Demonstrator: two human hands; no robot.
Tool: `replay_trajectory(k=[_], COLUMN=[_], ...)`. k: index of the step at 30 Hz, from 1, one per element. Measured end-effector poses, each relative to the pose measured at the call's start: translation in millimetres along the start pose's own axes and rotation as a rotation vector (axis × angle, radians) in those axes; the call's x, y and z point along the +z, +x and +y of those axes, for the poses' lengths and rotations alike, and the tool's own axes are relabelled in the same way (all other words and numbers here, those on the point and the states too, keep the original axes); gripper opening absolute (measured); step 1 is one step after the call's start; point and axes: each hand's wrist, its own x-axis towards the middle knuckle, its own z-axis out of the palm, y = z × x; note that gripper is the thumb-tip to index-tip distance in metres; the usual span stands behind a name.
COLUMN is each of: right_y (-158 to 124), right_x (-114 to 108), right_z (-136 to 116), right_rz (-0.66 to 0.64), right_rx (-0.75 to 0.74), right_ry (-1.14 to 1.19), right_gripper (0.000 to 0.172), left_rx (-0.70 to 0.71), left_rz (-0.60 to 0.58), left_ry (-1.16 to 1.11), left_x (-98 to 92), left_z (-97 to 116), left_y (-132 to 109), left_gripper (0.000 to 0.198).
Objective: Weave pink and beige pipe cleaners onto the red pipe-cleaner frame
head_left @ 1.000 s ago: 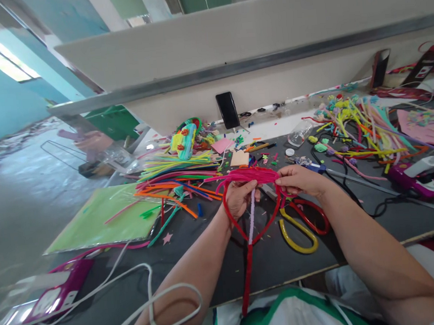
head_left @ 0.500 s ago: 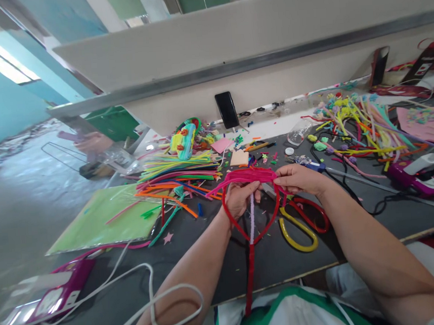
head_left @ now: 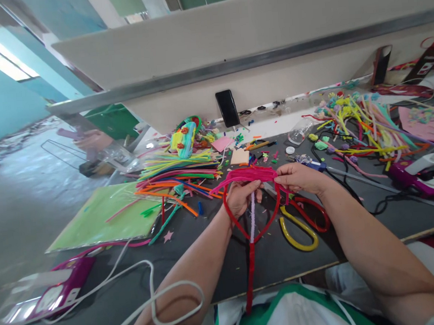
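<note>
Between my hands is a pipe-cleaner shape (head_left: 248,176): bright pink rows run across the top of a red heart-like loop, with a lilac strand down its middle and a red stem hanging toward me. My left hand (head_left: 238,196) is closed on it from below, thumb over the pink rows. At the right end of those rows, my right hand (head_left: 295,178) pinches the pink pipe cleaners between thumb and fingers. Scissors with one yellow and one red handle (head_left: 299,231) lie just below my right hand, their blades partly hidden behind the work.
Loose pipe cleaners (head_left: 180,172) are heaped at left beside a green sheet in plastic (head_left: 105,215). A phone (head_left: 227,108) leans on the back panel. Purple power strips (head_left: 67,287) sit at both sides, and a white cable (head_left: 173,287) loops near my left forearm. A glue gun (head_left: 314,164) lies right.
Both hands keep nearly the same hold. The loose pink ends at the left of the rows have shifted slightly right and up; little else differs.
</note>
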Motion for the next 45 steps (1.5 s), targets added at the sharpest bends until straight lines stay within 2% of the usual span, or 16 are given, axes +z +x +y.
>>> replay_trajectory(k=[6,12,17,28,35,41,45], right_y=[-1.0,0.0,-1.1,-1.9,-4.6,-1.0,0.4], right_x=[2.0,-2.0,-8.5,-9.7,-8.7,-5.1,-3.7], right_z=[-1.3,0.5,2.5,3.1,-0.2,0.6,1.7], right_rz=[0.007,-0.006,-0.01,-0.034,-0.003,0.063,0.064], right_rx=[0.001,-0.01,-0.04,-0.01,0.012,0.018,0.018], right_ry=[0.021,-0.009,-0.026,-0.098,-0.109,-0.105,-0.095], right_gripper=[0.032,0.032,0.033,0.024,0.028,0.027,0.026], left_rx=[0.049,-0.005,-0.009,0.016,-0.001,-0.008,0.009], left_rz=[0.0,0.031,0.037,0.037,0.045,0.02,-0.054], left_ry=[-0.09,-0.05,-0.058,-0.05,-0.036,-0.05,-0.053], left_x=[0.4,0.4,0.8,-0.3,0.6,0.2,-0.5], left_z=[0.8,1.2,2.3,-0.6,1.0,1.2,0.3], left_y=[-0.1,0.0,-0.5,0.7,0.0,-0.5,-1.3], left_gripper=[0.028,0.03,0.029,0.028,0.03,0.028,0.024])
